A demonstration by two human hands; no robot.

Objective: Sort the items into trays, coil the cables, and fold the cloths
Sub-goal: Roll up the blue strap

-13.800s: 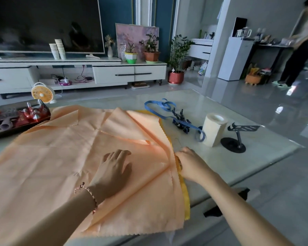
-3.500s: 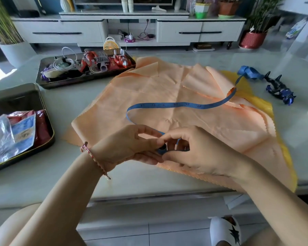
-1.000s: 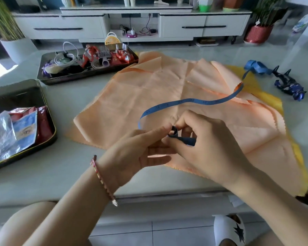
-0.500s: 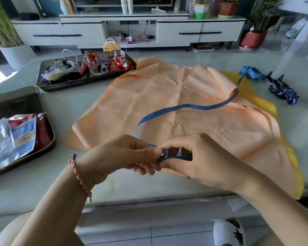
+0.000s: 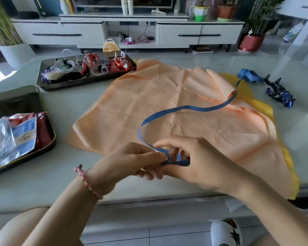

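Pinching its coil in my left hand and right hand, I judge the blue measuring tape light, limp, best held there.

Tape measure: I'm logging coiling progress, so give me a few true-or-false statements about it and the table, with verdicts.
1. The left hand and right hand both hold the near end of the tape. True.
2. The tape is fully coiled. False: most of it trails across the peach cloth.
3. The peach cloth lies folded in a tray. False: it lies spread on the table, over a yellow cloth.
4. A dark toy lies on the table, right of the cloths. True.
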